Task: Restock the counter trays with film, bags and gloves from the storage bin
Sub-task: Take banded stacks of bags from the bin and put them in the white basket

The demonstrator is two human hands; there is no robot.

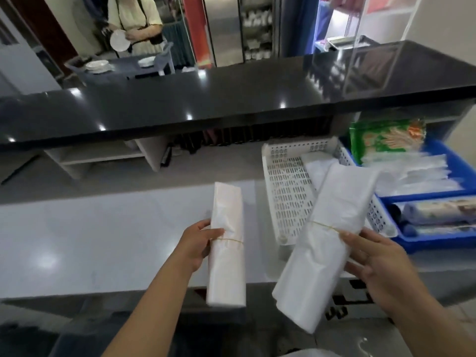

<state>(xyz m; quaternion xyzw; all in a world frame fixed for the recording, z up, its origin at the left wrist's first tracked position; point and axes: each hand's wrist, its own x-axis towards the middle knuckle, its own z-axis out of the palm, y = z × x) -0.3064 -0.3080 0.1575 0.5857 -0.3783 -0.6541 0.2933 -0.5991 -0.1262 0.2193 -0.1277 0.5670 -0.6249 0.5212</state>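
Beside the white tray (286,191), the left hand (197,244) and right hand (381,266) each clasp a banded bag bundle (226,243), presumably ready for loading.

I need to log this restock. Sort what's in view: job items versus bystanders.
Job items:
left hand with a banded bag bundle
right hand with a second banded bundle
white tray
blue tray

Bystanders:
black counter
plates
a person behind the counter

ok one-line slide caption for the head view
Left hand and right hand each hold a banded bag bundle beside the white tray.
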